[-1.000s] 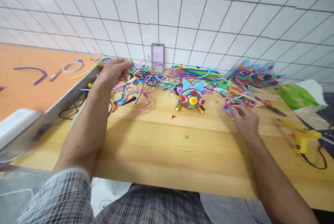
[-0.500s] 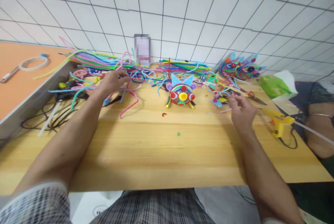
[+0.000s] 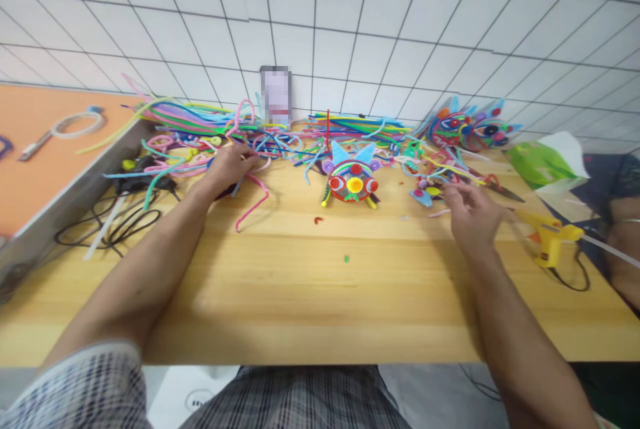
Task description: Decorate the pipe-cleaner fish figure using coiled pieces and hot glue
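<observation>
My left hand (image 3: 231,168) rests low over a tangle of loose pipe cleaners (image 3: 253,210), its fingers bent and pressed together; whatever is between them is hidden. A bent pink strand trails out beside it. On the right, my right hand (image 3: 474,216) has its fingers curled into a pinch, and I cannot make out what they hold. Just left of those fingertips lie small craft pieces, among them a light blue piece (image 3: 421,198). Between both hands stands a colourful mask-like figure (image 3: 355,184) with blue points, red-and-white eyes and a yellow nose.
Two similar figures (image 3: 467,130) stand back right, near a green-and-white packet (image 3: 547,161) and scissors (image 3: 505,192). A yellow glue gun (image 3: 553,242) lies at right, close to another person's arm (image 3: 625,242). A phone (image 3: 276,97) leans on the tiled wall. Black cables (image 3: 117,222) coil at left.
My left hand has moved slightly right and lower over the pipe cleaners. My right hand keeps its pinch near the small pieces. The whole view has shifted slightly.
</observation>
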`<state>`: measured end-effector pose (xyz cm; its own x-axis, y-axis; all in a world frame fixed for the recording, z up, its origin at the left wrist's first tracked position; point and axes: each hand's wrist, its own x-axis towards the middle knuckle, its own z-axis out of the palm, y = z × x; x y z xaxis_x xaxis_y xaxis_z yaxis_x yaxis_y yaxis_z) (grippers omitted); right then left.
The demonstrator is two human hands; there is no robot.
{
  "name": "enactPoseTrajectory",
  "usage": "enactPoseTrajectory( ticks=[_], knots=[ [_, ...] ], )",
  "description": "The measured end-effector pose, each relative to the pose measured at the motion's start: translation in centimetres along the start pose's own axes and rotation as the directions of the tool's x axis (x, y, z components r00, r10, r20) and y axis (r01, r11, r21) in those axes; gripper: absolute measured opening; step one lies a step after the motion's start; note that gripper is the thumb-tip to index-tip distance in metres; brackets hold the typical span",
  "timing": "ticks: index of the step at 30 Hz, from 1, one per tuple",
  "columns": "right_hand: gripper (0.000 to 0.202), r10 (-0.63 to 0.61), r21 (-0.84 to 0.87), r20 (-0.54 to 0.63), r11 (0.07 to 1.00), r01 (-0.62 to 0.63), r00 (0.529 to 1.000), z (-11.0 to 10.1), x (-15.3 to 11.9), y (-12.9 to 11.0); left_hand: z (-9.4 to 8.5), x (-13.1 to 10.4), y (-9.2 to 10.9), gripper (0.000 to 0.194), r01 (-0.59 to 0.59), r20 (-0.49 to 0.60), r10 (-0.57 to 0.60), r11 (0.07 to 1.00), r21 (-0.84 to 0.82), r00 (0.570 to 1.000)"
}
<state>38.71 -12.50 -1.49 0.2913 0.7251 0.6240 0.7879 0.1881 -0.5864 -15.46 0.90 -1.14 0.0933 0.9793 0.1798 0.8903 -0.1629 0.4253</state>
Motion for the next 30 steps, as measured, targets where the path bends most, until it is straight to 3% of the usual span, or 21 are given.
enactPoseTrajectory(
  ticks=[6,9,12,14,18,24,30],
  knots=[
    [0.029,0.009,-0.004,0.011,1.000,-0.009,1.000,-0.1,0.0,-0.2,0.2,0.0,-0.7,0.032,0.109,-0.207,-0.115,0.993,-0.039,0.971],
    [0.030,0.021,0.003,0.029,1.000,-0.021,0.999,0.0,0.0,0.2,0.1,0.0,-0.8,0.033,0.113,-0.210,-0.125,0.991,-0.068,0.970],
    [0.031,0.023,0.005,0.039,1.000,-0.023,0.999,0.1,0.0,0.4,-0.3,-0.1,0.0,0.039,0.053,-0.197,-0.082,0.988,-0.145,0.977],
    [0.032,0.017,-0.005,0.035,1.000,-0.017,0.999,0.1,0.1,0.2,-0.8,-0.3,1.0,0.045,-0.019,-0.265,-0.033,0.981,-0.191,0.964],
    [0.033,-0.009,-0.019,0.020,1.000,0.009,1.000,0.1,0.0,-0.6,-2.2,-0.9,3.3,0.037,-0.095,-0.370,0.009,0.972,-0.213,0.929],
    [0.038,-0.031,-0.006,0.042,0.999,0.031,0.999,0.4,-0.1,-0.8,-3.1,-0.5,5.7,0.033,-0.123,-0.226,0.063,0.958,-0.260,0.972],
    [0.041,-0.021,-0.014,0.048,1.000,0.021,0.999,0.5,-0.1,-0.2,-2.2,2.5,8.1,0.035,-0.175,-0.119,0.151,0.958,-0.228,0.981]
  ],
)
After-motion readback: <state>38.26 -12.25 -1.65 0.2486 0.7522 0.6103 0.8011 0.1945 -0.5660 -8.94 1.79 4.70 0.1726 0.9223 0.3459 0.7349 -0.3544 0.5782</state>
